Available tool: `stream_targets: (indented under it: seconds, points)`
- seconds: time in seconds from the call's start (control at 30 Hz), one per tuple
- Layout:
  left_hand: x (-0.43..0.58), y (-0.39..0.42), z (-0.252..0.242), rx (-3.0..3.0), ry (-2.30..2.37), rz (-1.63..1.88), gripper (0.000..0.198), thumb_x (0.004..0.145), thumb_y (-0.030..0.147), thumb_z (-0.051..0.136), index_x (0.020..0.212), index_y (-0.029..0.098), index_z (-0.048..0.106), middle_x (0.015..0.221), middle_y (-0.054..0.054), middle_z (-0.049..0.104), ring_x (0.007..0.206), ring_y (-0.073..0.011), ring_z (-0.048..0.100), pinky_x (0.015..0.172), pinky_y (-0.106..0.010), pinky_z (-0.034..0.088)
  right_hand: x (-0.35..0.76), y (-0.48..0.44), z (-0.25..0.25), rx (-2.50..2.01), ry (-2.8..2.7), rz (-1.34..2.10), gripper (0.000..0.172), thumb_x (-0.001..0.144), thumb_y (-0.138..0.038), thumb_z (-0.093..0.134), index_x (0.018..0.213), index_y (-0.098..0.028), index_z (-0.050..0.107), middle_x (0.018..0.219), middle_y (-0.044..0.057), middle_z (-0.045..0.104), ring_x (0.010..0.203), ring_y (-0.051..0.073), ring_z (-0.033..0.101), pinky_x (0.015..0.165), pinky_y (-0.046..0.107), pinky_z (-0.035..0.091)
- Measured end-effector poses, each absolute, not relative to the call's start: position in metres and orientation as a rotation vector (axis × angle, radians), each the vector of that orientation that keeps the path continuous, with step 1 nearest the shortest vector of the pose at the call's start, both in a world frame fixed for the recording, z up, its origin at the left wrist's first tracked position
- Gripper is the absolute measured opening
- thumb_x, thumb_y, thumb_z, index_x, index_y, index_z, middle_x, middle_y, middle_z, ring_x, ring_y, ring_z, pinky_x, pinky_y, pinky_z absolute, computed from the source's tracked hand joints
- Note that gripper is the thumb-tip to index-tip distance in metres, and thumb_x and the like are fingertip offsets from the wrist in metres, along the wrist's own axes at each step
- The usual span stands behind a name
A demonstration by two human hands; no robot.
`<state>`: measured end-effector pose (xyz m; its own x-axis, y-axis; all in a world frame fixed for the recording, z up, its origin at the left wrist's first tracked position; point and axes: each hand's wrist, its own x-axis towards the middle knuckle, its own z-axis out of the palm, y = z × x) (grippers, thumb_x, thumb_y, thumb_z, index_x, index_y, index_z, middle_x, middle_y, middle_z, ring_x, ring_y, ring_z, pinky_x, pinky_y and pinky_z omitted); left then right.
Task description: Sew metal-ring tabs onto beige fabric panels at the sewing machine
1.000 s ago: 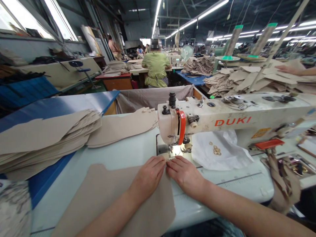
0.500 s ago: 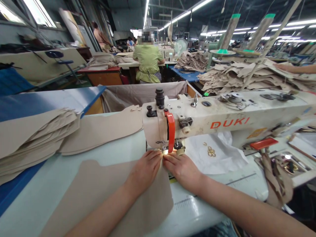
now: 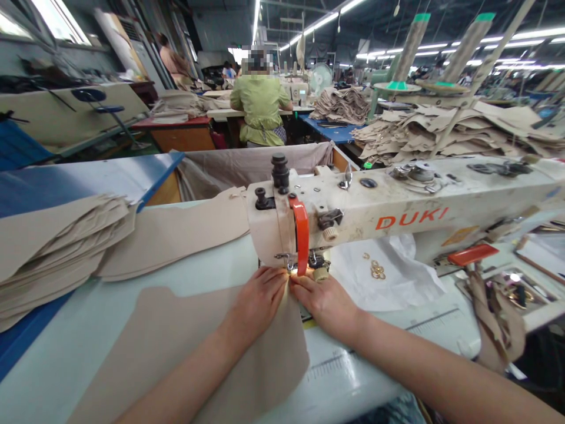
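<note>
A beige fabric panel point(image 3: 278, 359) lies on the pale sewing table, its far edge under the needle area of the white sewing machine point(image 3: 353, 200). My left hand point(image 3: 260, 294) is closed on the panel's edge just left of the lit needle, fingers pressed together. From the right, my right hand point(image 3: 324, 300) pinches the same edge with its fingertips, nearly touching the left ones. The needle and the exact stitch point are hidden behind my fingers and the red guard point(image 3: 302, 238).
Several gold rings point(image 3: 377, 270) lie on a white cloth point(image 3: 397, 288) under the machine arm. Stacked beige panels point(image 3: 57, 247) are at left, with another panel point(image 3: 176, 235) beside them. A metal tray point(image 3: 521, 288) stands at right. Ahead, a person in green point(image 3: 259, 109) sits working.
The view has shifted slightly, so the scene sits a little further left. Both hands keep their places at the needle. A forearm at the far right has left the view.
</note>
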<state>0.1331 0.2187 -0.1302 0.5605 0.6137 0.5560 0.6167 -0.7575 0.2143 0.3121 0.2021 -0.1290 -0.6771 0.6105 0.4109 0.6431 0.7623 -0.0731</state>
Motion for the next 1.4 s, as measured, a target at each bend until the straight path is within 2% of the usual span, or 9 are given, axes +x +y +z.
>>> stream_targets:
  seconds: [0.27, 0.47, 0.63, 0.8, 1.17, 1.4]
  points:
    - [0.131, 0.218, -0.138, -2.774, -1.145, -0.939, 0.025, 0.094, 0.016, 0.039, 0.091, 0.012, 0.063, 0.090, -0.010, 0.069, 0.084, -0.0201, 0.061, 0.077, -0.036, 0.055, 0.312, 0.200, -0.130, -0.950, -2.523, -0.105, 0.013, 0.090, -0.015, 0.053, 0.093, -0.010, 0.065, 0.105, 0.012, 0.068, 0.086, 0.022, 0.062, 0.078, 0.035, 0.049]
    - [0.131, 0.218, -0.136, -2.753, -1.151, -0.925, 0.026, 0.094, 0.016, 0.038, 0.089, 0.015, 0.064, 0.089, -0.007, 0.070, 0.083, -0.0191, 0.062, 0.077, -0.036, 0.055, 0.315, 0.196, -0.130, -0.906, -2.515, -0.171, 0.012, 0.089, -0.015, 0.057, 0.096, -0.010, 0.064, 0.105, 0.009, 0.069, 0.093, 0.022, 0.063, 0.077, 0.034, 0.049]
    - [0.129, 0.211, -0.135, -2.768, -1.187, -0.811, 0.026, 0.094, 0.016, 0.038, 0.099, 0.013, 0.062, 0.098, -0.009, 0.069, 0.094, -0.0207, 0.062, 0.086, -0.038, 0.054, 0.319, 0.193, -0.128, -0.766, -2.561, -0.116, 0.011, 0.088, -0.017, 0.059, 0.096, -0.012, 0.065, 0.106, 0.007, 0.070, 0.097, 0.020, 0.062, 0.087, 0.033, 0.047]
    - [0.127, 0.204, -0.138, -2.769, -1.206, -0.737, 0.030, 0.095, 0.017, 0.035, 0.110, 0.007, 0.058, 0.109, -0.014, 0.066, 0.106, -0.0217, 0.060, 0.094, -0.039, 0.051, 0.320, 0.193, -0.127, -0.755, -2.576, -0.090, 0.012, 0.089, -0.018, 0.057, 0.095, -0.012, 0.065, 0.107, 0.009, 0.069, 0.095, 0.019, 0.063, 0.084, 0.032, 0.048]
    - [0.124, 0.204, -0.141, -2.733, -1.023, -0.547, 0.035, 0.092, 0.010, 0.031, 0.109, 0.005, 0.062, 0.112, -0.015, 0.067, 0.115, -0.0214, 0.056, 0.100, -0.034, 0.046, 0.319, 0.193, -0.125, -0.811, -2.662, -0.020, 0.012, 0.089, -0.017, 0.056, 0.096, -0.012, 0.065, 0.111, 0.010, 0.067, 0.099, 0.021, 0.062, 0.089, 0.034, 0.047]
    - [0.123, 0.208, -0.142, -2.705, -1.053, -0.487, 0.039, 0.093, 0.012, 0.029, 0.113, 0.008, 0.062, 0.114, -0.013, 0.066, 0.114, -0.0215, 0.056, 0.096, -0.035, 0.049, 0.316, 0.196, -0.124, -0.887, -2.669, -0.035, 0.013, 0.089, -0.020, 0.057, 0.097, -0.012, 0.065, 0.112, 0.008, 0.067, 0.101, 0.020, 0.061, 0.086, 0.031, 0.048]
